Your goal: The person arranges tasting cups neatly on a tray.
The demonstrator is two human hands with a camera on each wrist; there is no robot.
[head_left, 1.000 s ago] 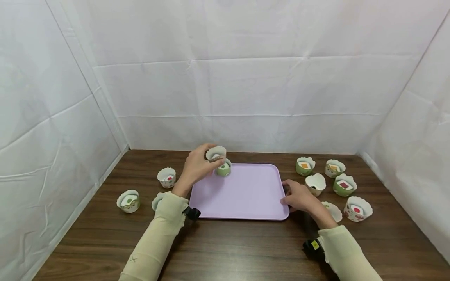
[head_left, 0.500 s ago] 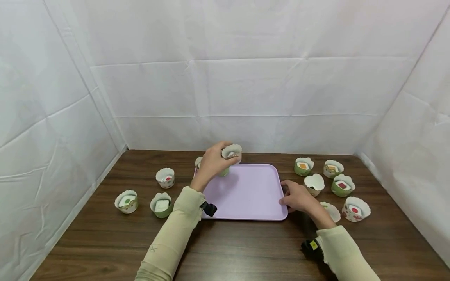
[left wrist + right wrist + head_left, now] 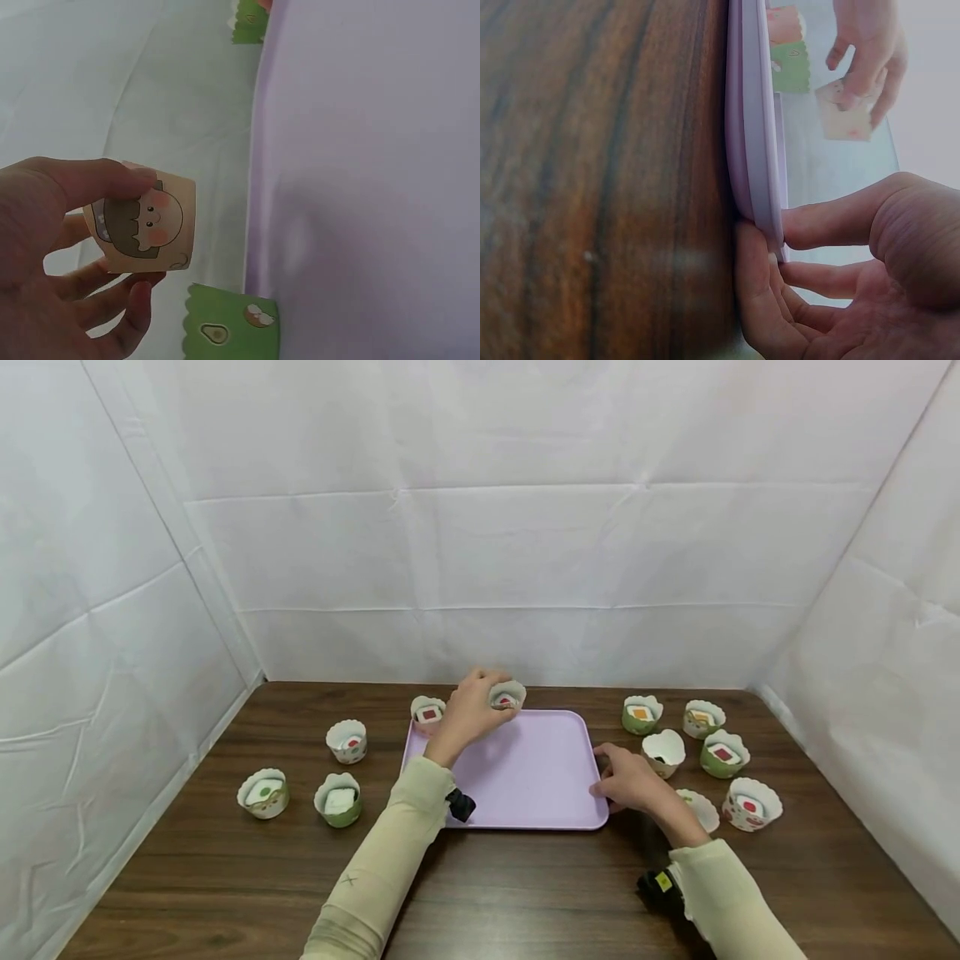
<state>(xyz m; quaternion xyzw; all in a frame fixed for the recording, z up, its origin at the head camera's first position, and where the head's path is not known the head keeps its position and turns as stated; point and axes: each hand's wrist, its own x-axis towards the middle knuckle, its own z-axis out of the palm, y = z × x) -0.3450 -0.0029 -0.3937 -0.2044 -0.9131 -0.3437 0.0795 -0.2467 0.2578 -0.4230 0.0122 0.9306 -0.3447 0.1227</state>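
- While the fingers and thumb of the left hand (image 3: 474, 714) pinch its wall, a paper baking cup printed with a cartoon face (image 3: 166, 217) hangs above the far side of the tray, tilted so that its mouth faces the person.
- Inside this held cup sits a small white piece with a red mark (image 3: 506, 700).
- Fingers and thumb of the right hand (image 3: 630, 781) pinch the right rim of the lilac tray (image 3: 528, 768), thumb over the edge and fingers below.
- Close to the held cup but apart from it is a green avocado-print cup (image 3: 231, 322), at the tray's far edge; the left hand hides it in the head view.
- Next along, at the tray's far left corner, a pink cup (image 3: 428, 717) holds a white piece with a dark red square.
- On the wood-grain table (image 3: 525, 893), left of the tray, are a white cup with a red-marked piece (image 3: 347, 742), a green cup with a plain white block (image 3: 338, 800) and a patterned cup with a green-dotted piece (image 3: 264, 793).
- To the tray's right stand six more cups, among them a green cup with an orange-marked piece (image 3: 641, 714), a green cup with a dark-red-marked piece (image 3: 724, 754) and a red-patterned white cup (image 3: 752, 805); one is partly hidden by the right arm.
- White cloth (image 3: 480, 543) rises behind and at both sides.
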